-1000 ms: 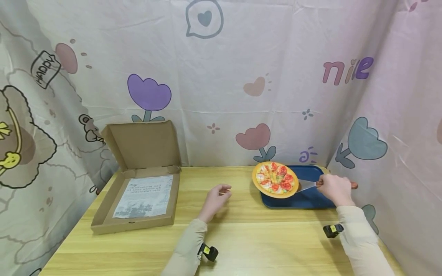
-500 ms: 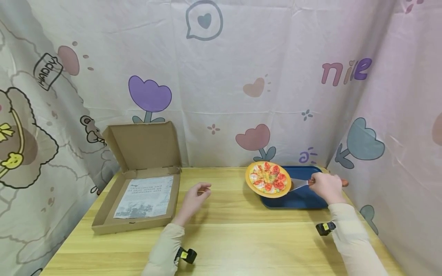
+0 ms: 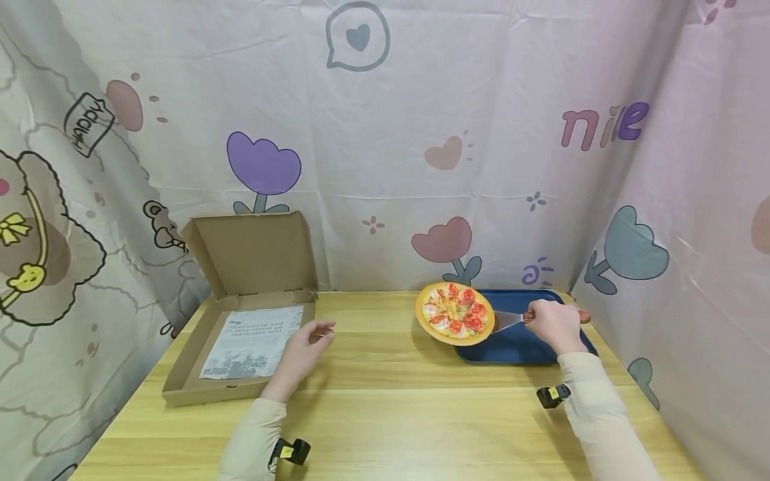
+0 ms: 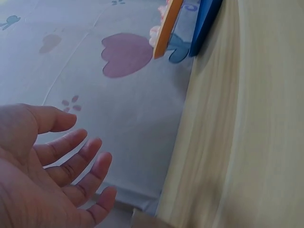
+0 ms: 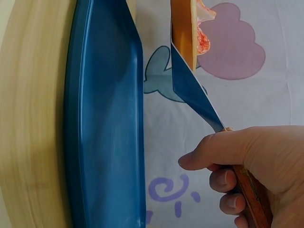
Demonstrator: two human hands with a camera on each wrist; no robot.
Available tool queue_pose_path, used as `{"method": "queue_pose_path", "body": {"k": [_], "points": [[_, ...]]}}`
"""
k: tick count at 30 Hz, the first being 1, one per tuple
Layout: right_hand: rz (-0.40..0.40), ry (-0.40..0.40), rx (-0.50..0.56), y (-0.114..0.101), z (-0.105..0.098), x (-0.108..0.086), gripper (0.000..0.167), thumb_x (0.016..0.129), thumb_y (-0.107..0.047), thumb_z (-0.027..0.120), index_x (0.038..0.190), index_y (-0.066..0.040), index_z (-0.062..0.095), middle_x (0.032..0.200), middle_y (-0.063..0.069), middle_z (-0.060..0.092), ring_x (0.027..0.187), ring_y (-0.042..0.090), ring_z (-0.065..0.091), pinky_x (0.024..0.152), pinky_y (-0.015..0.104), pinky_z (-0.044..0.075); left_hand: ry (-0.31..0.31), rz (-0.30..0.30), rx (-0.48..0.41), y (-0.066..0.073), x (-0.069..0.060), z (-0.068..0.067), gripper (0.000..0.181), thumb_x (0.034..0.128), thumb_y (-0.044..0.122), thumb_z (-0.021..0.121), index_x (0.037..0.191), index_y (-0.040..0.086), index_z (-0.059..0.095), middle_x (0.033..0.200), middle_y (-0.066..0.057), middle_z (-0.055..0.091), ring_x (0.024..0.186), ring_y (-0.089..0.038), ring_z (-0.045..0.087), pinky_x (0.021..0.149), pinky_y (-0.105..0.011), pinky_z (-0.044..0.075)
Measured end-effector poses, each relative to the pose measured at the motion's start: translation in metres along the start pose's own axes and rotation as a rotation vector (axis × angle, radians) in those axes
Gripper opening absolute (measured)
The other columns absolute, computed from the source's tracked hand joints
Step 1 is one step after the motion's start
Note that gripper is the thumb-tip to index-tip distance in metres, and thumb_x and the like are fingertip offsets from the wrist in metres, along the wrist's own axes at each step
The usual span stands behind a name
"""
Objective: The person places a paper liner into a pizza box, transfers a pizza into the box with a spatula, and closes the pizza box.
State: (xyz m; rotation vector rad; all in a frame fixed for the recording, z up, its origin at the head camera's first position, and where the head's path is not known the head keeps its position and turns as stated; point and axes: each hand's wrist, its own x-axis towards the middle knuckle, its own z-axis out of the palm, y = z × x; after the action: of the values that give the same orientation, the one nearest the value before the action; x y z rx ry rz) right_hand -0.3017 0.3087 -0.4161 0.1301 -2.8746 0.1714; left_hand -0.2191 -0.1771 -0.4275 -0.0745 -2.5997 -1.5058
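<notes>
My right hand [image 3: 555, 326] grips the wooden handle [image 5: 251, 197] of a metal pizza server [image 5: 197, 92]. On its blade rests a round toy-like pizza [image 3: 455, 312] with red and white toppings, held above the left end of a blue tray [image 3: 511, 349]. In the right wrist view the pizza's orange underside [image 5: 183, 33] lies against the blade, clear of the tray. My left hand [image 3: 302, 354] hovers by the right side of an open cardboard pizza box [image 3: 198, 394]. Its fingers [image 4: 78, 156] are loosely bent and hold nothing.
Inside the box lies a printed paper sheet [image 3: 252, 344], and the box's lid [image 3: 255, 257] stands raised at the back. A patterned curtain [image 3: 373, 167] hangs behind the wooden table [image 3: 391, 414] and along its sides.
My right hand has carried the server and pizza leftward, so the pizza now overhangs the tray's left end. The left hand has moved left, up to the box.
</notes>
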Motion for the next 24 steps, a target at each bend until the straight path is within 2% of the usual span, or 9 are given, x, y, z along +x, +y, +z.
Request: {"method": "queue_pose_path", "body": {"k": [4,10,14,24], "points": [[0.007,-0.01,0.015,-0.005,0.002,0.003,0.02,0.076,-0.008,0.064,0.06,-0.016,0.056,0.058,-0.001,0.048,0.059,0.02,0.044,0.062,0.037,0.028,0.006,0.012,0.031,-0.005,0.0,-0.014,0.033,0.0984,0.019,0.057,0.129,0.008,0.059,0.116,-0.01,0.066,0.109,-0.025,0.06,0.094,-0.037,0.05],[-0.001,-0.007,0.025,-0.015,0.0,0.006,0.019,0.077,-0.009,0.066,0.062,-0.015,0.058,0.058,-0.001,0.051,0.061,0.021,0.046,0.066,0.04,0.033,0.019,0.01,0.071,-0.015,-0.001,-0.033,0.035,0.0997,0.026,0.056,0.131,0.01,0.059,0.121,-0.012,0.065,0.111,-0.025,0.059,0.091,-0.033,0.049],[-0.005,-0.011,0.023,-0.021,0.0,0.008,0.019,0.077,-0.008,0.066,0.062,-0.016,0.059,0.059,-0.001,0.052,0.062,0.021,0.046,0.066,0.04,0.033,0.021,0.017,0.093,-0.021,-0.003,-0.047,0.038,0.1005,0.03,0.054,0.133,0.011,0.057,0.124,-0.013,0.064,0.113,-0.027,0.058,0.092,-0.036,0.048],[-0.04,0.015,0.011,-0.032,0.007,0.012,0.017,0.076,-0.01,0.067,0.063,-0.016,0.061,0.059,-0.002,0.054,0.06,0.02,0.048,0.064,0.04,0.035,0.071,0.014,0.174,-0.032,-0.007,-0.073,0.041,0.1011,0.035,0.052,0.134,0.01,0.056,0.124,-0.015,0.063,0.112,-0.027,0.058,0.088,-0.033,0.049]]}}
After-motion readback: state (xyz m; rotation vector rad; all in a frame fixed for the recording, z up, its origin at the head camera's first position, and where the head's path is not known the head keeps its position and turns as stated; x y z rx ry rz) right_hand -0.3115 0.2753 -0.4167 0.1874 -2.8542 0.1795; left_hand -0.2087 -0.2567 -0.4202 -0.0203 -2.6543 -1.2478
